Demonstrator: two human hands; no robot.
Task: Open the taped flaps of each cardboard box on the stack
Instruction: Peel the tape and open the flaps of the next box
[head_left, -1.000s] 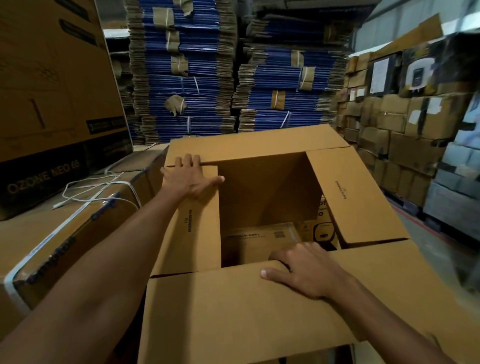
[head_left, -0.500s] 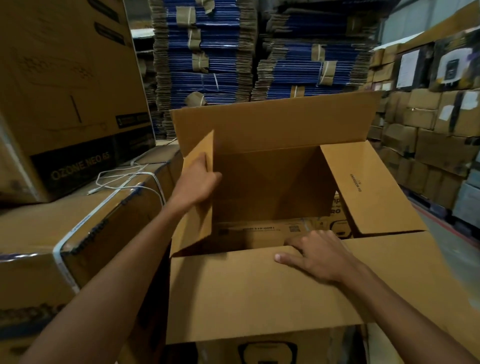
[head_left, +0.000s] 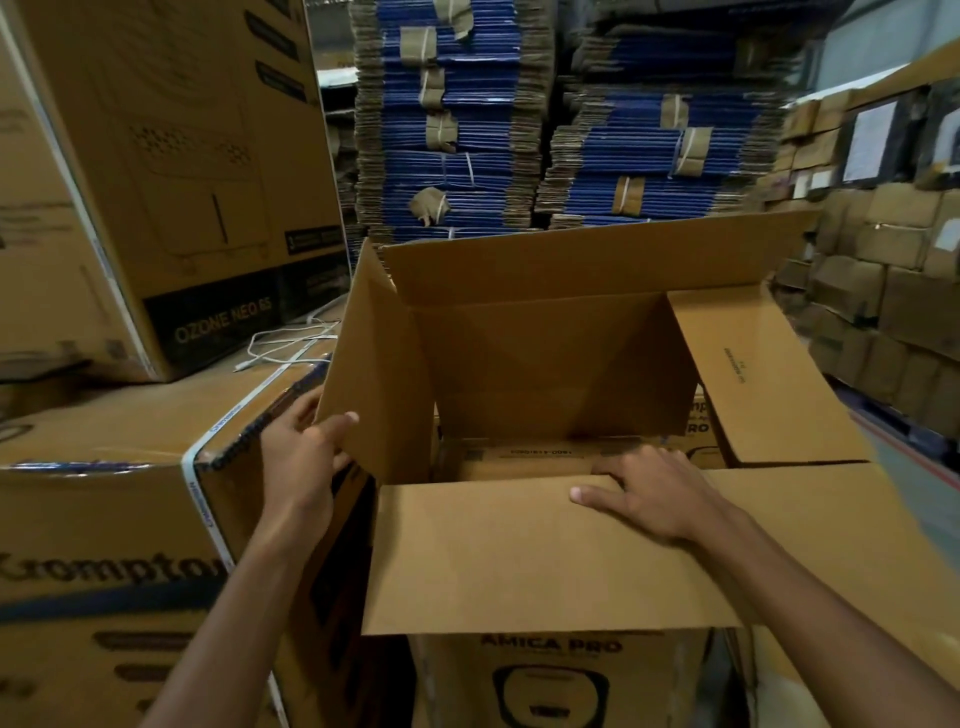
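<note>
Left flap (head_left: 374, 374) now stands upright, swung up from flat; far flap (head_left: 571, 265) has risen too.
Left hand (head_left: 304, 457) pinches the left flap, thumb on its inner face; right hand (head_left: 665, 499) lies on the near flap (head_left: 519, 561), fingers hooked over its edge. At centre, the plain brown corrugated cardboard box (head_left: 545, 364) is open, printed cartons (head_left: 524, 457) at its bottom. Its right flap (head_left: 753, 374) folds out toward 3 o'clock. A strapped carton (head_left: 104, 493) sits at 9 o'clock, bundled blue flat sheets (head_left: 467, 156) at 12.

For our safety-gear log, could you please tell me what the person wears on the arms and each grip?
Nothing worn shows: the left grip and right grip are ungloved, with no rings visible, and the left forearm and right forearm are bare to the frame edge, without sleeves, watch or wristband.
</note>
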